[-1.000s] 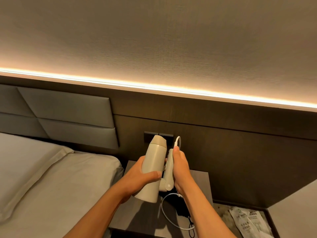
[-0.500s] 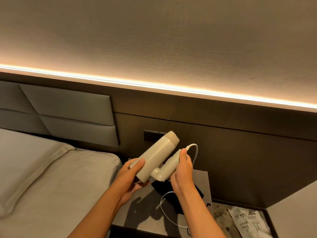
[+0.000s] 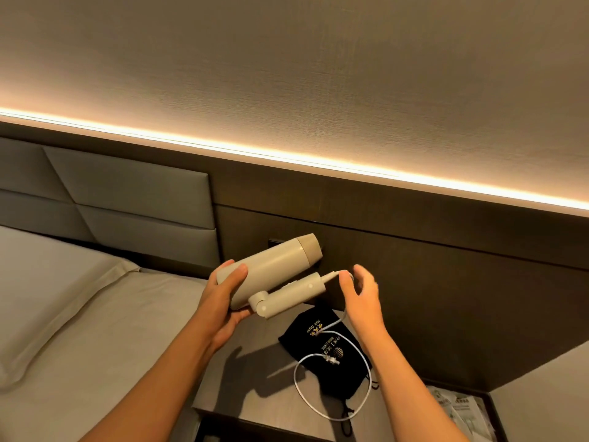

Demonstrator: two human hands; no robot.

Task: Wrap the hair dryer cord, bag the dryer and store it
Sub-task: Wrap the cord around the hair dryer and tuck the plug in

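Observation:
My left hand [image 3: 224, 296] grips the barrel of the beige hair dryer [image 3: 271, 271], held tilted above the nightstand with its folded handle pointing right. Beside the handle's tip, my right hand [image 3: 361, 293] has its fingers spread where the white cord [image 3: 302, 392] leaves the handle, touching it at most with fingertips. The cord drops behind that hand and loops over the black drawstring bag [image 3: 331, 362], which lies flat on the nightstand [image 3: 255, 390]. The plug rests on the bag.
A bed with a white pillow [image 3: 60, 291] fills the left. A dark wall panel with a switch plate [image 3: 275, 242] stands behind the dryer. Printed papers [image 3: 459, 413] lie low at the right, beside a grey surface [image 3: 548, 397].
The dryer has tipped from upright to nearly level, pointing right. My right hand has let go of the handle and opened near the cord's root. The view has shifted, showing the bag more fully.

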